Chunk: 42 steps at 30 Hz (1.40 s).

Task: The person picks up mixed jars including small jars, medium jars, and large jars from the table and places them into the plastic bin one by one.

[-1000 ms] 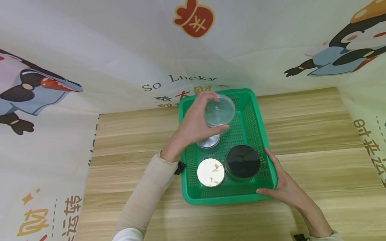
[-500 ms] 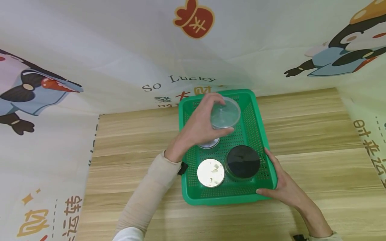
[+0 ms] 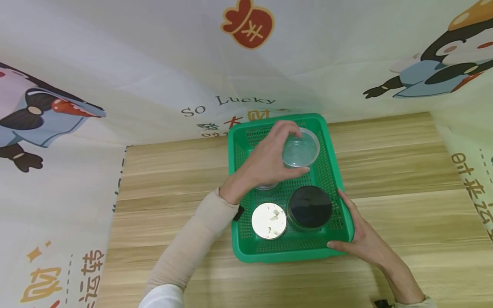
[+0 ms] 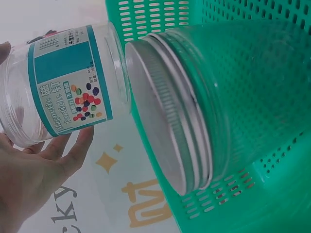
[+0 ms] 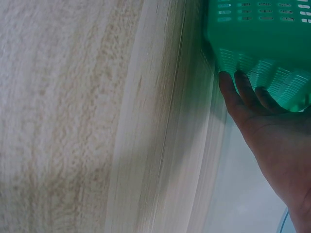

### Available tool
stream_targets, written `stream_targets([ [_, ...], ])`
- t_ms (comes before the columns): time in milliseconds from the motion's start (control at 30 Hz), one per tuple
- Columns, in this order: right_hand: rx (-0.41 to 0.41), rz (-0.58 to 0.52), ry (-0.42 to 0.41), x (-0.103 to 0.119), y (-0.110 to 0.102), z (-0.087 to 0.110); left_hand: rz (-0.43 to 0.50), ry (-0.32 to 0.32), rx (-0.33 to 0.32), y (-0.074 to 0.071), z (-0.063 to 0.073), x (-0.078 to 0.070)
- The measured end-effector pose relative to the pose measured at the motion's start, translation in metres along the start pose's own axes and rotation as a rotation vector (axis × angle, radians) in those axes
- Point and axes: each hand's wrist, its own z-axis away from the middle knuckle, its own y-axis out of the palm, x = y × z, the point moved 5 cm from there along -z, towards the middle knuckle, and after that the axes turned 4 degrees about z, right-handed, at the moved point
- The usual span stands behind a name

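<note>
My left hand (image 3: 269,158) grips a clear plastic jar (image 3: 302,147) between thumb and fingers, above the far part of the green basket (image 3: 290,256). In the left wrist view, the jar shows a teal label (image 4: 70,80) with coloured dots. Near it stands a clear jar with a silver screw lid (image 4: 160,116), mostly hidden under my hand in the head view. Towards the basket's front sit a black-lidded jar (image 3: 310,206) and a jar with a shiny pale lid (image 3: 269,221). My right hand (image 3: 363,237) holds the basket's front right corner, fingers along its outer wall.
The basket rests on a wood-grain table (image 3: 393,171), its far end near a printed cloth backdrop (image 3: 161,64). Cloth also borders the table at both sides.
My left hand has carried the clear jar to the right and slightly nearer across the basket. The right hand and the basket stay where they were.
</note>
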Motion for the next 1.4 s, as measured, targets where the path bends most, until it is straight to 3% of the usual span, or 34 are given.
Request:
stream_targets([
  [233, 0.006, 0.001, -0.001, -0.001, 0.0, -0.001, -0.01, -0.03, 0.036, 0.007, -0.004, 0.0],
  [567, -0.002, 0.02, 0.015, -0.001, 0.001, -0.001, -0.055, -0.071, 0.156, 0.02, -0.005, 0.007],
  [733, -0.002, 0.022, 0.025, 0.0, 0.002, -0.001, -0.06, -0.051, 0.179, 0.021, -0.005, 0.007],
  [1000, 0.01, -0.003, 0.025, 0.001, 0.001, -0.002, -0.116, 0.046, 0.162, 0.024, -0.008, 0.008],
  [1400, -0.007, 0.024, 0.021, 0.001, 0.001, 0.0, -0.11, -0.008, 0.257, 0.035, -0.009, 0.015],
])
